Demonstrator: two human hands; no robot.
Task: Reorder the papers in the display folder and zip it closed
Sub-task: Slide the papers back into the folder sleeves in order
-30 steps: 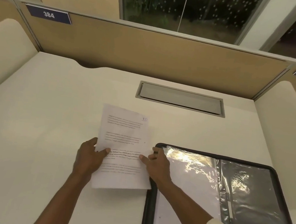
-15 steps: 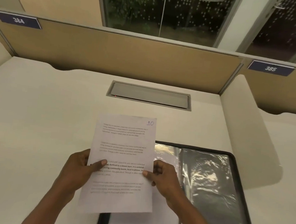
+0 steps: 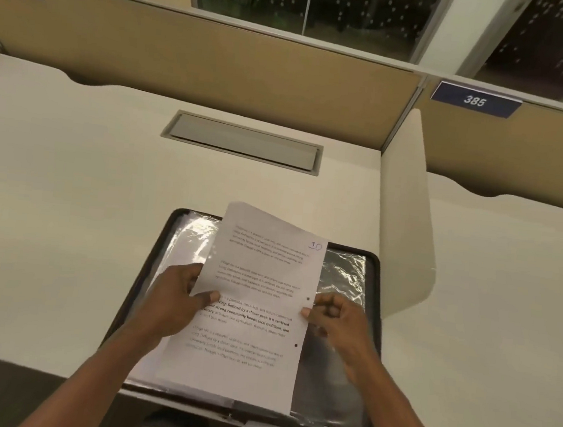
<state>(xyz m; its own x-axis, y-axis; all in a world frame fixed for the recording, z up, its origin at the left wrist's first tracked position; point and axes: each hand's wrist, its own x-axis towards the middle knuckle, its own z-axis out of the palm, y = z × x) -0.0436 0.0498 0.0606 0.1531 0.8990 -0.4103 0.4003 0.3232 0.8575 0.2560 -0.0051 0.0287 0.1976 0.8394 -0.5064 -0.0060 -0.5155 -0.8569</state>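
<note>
Nearest, the display folder [image 3: 377,329] lies open with its near edge at the front lip of the counter [image 3: 68,199], so there is no slack to draw it closer. Above it both hands hold one printed sheet [image 3: 263,280] marked 10. The left hand [image 3: 175,303] has its grip pinched on the sheet's left edge, thumb on top. The right hand [image 3: 341,326] pinches the right edge the same way. The sheet hangs tilted over the folder's middle, clear of any pocket, so I judge the reordering step is in hand and the zip is not yet begun. The next move likely calls for finding the mouth of a clear sleeve [image 3: 343,274] and feeding the sheet in squarely (limp, glossy plastic tends to snag a corner). Bare counter stretches well to the left. On the right a side divider [image 3: 406,225] stands just beside the folder. Farther back a closed hatch [image 3: 245,142] sits before the rear partition [image 3: 218,69].
</note>
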